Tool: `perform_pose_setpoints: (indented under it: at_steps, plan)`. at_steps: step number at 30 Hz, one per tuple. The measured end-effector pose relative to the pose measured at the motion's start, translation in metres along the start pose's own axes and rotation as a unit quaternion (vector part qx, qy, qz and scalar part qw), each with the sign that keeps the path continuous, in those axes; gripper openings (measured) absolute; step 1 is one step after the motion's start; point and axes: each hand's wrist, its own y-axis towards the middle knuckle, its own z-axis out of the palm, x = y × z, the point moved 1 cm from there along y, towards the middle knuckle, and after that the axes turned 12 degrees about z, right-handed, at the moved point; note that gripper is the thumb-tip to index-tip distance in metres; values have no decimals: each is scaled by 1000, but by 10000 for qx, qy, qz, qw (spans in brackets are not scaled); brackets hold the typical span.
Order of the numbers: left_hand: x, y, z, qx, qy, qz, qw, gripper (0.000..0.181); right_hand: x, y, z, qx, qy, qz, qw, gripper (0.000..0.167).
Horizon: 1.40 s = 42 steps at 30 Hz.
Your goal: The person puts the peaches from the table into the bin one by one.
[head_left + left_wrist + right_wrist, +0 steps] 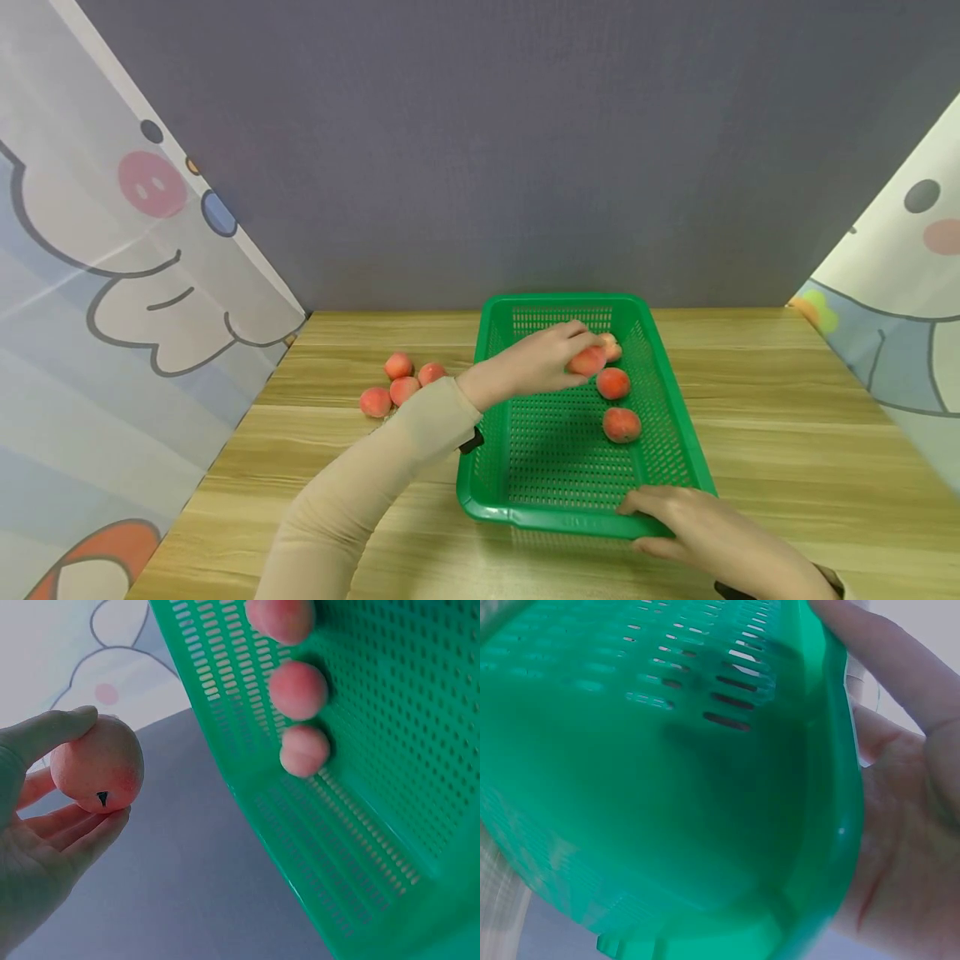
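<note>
My left hand (542, 360) holds a peach (586, 362) above the far part of a green plastic basket (585, 522). In the left wrist view the thumb and fingers curl round that peach (101, 765), its dark stem end showing. Three other peaches lie along the right side of the basket: one at the back (612, 347), one in the middle (613, 383) and one nearer (622, 425). At the basket's near right corner my right hand (693, 525) grips the rim (847, 817), partly hidden by the basket in the right wrist view.
Several peaches (403, 390) sit in a cluster on the wooden table (787, 433), left of the basket and partly behind the left sleeve (390, 467). A dark grey panel (480, 167) rises behind the table, with cartoon-printed sheets (75, 250) at both sides.
</note>
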Motion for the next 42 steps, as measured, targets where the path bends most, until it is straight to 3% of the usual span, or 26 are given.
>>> perform_pose_setpoints:
  at_steps: [17, 32, 42]
  plan:
    - [-26, 28, 27, 727, -257, 2, 9970, 42, 0, 0, 1, 67, -7, 73, 10000, 19]
    - [-39, 38, 50, 1678, -174, -63, 9856, 45, 2, 0, 0, 116, -108, 241, 9996, 20]
    - [-43, 39, 66, 1945, 13, 107, 9808, 41, 2, 0, 1, 38, -92, 178, 9998, 19]
